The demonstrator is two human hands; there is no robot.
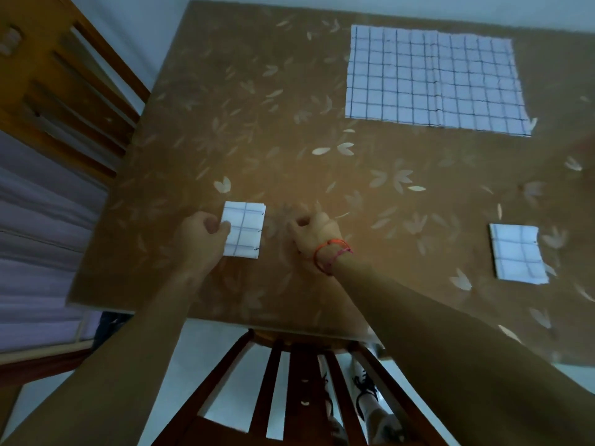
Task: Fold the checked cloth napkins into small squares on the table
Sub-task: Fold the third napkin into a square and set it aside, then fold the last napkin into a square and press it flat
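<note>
A small folded checked napkin (245, 229) lies near the table's front left. My left hand (202, 237) pinches its left edge between thumb and curled fingers. My right hand (314, 235), with red and pink bands at the wrist, is curled into a loose fist just right of that napkin, holding nothing and apart from the cloth. A second folded napkin (517, 253) rests at the right. A large checked napkin (434, 80) lies spread flat at the far side of the table.
The brown table (322, 162) has a pale leaf pattern. A wooden chair (283, 381) stands against the near edge below my arms. Another wooden chair (58, 78) stands at the left side. Shoes show on the floor under the near chair.
</note>
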